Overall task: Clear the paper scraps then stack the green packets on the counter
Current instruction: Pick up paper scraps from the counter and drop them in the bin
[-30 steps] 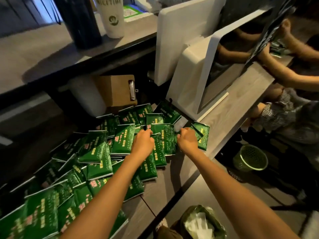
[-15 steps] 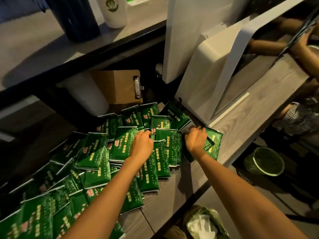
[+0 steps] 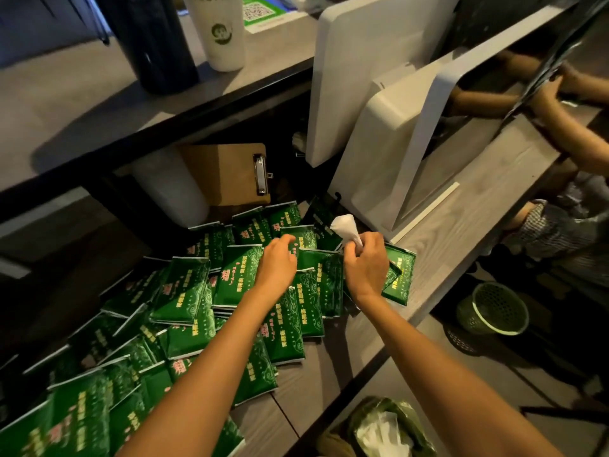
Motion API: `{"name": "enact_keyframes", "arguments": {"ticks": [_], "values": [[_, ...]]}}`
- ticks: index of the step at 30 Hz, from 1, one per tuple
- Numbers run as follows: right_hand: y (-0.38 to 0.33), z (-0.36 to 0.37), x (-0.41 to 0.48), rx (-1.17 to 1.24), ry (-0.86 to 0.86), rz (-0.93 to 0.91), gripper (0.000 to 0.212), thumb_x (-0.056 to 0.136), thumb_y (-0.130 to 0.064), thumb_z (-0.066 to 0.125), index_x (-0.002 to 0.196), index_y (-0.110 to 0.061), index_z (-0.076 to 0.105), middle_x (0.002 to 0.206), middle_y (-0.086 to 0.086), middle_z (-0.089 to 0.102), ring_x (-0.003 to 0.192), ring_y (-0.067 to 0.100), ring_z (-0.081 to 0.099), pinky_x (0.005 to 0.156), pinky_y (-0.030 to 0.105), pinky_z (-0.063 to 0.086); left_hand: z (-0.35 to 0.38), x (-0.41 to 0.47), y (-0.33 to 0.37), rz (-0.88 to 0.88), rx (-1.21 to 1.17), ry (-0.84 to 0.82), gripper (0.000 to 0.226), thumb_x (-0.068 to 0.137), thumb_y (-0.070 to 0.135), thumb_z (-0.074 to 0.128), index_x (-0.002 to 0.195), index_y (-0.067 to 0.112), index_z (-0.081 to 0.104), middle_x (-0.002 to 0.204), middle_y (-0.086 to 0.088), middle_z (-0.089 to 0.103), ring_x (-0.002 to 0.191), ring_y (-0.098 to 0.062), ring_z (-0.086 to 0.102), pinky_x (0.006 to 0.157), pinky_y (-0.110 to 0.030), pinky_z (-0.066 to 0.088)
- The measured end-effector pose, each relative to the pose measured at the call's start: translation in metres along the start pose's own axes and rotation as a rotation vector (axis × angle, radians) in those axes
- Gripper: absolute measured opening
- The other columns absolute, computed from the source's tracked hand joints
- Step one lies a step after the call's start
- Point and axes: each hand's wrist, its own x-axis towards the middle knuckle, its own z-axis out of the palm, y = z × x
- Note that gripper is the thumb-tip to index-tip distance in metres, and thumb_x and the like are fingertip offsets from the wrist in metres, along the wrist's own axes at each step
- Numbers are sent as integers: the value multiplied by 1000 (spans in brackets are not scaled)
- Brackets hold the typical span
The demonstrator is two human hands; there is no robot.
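Dozens of glossy green packets [image 3: 184,288], flat rectangles w/ pale print and silvery edges, lie in a loose overlapping heap on the wood-grain worktop [image 3: 461,232], next to a brown clipboard [image 3: 227,173] w/ metal clip. R hand [image 3: 364,268] pinches a crumpled white paper scrap [image 3: 346,227], twisted cone-like, just above the packets near the smooth white monitor base [image 3: 379,133]; L hand [image 3: 276,262] rests on the heap, fingers loosely extended, gripping nothing. Below the worktop edge: a bin [image 3: 385,427] w/ crinkly green liner and white paper inside, plus a round green mesh basket [image 3: 494,311].
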Motion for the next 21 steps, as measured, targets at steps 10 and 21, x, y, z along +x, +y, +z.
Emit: {"name": "enact_keyframes", "arguments": {"ticks": [10, 21], "values": [[-24, 7, -17, 85, -483, -234, 20, 87, -3, 58, 105, -4, 67, 91, 11, 68, 76, 12, 53, 67, 22, 38, -21, -14, -15, 124, -107, -14, 48, 86, 1, 58, 131, 17, 51, 127, -11, 52, 110, -25, 52, 84, -28, 42], [-53, 14, -55, 307, -647, -130, 26, 94, -14, 50, 118, -11, 60, 105, 13, 67, 76, 14, 60, 68, 25, 50, -36, -70, -63, -20, -307, 287, 33, 86, -13, 43, 103, 6, 64, 101, -11, 60, 69, -21, 62, 46, -12, 48]]}}
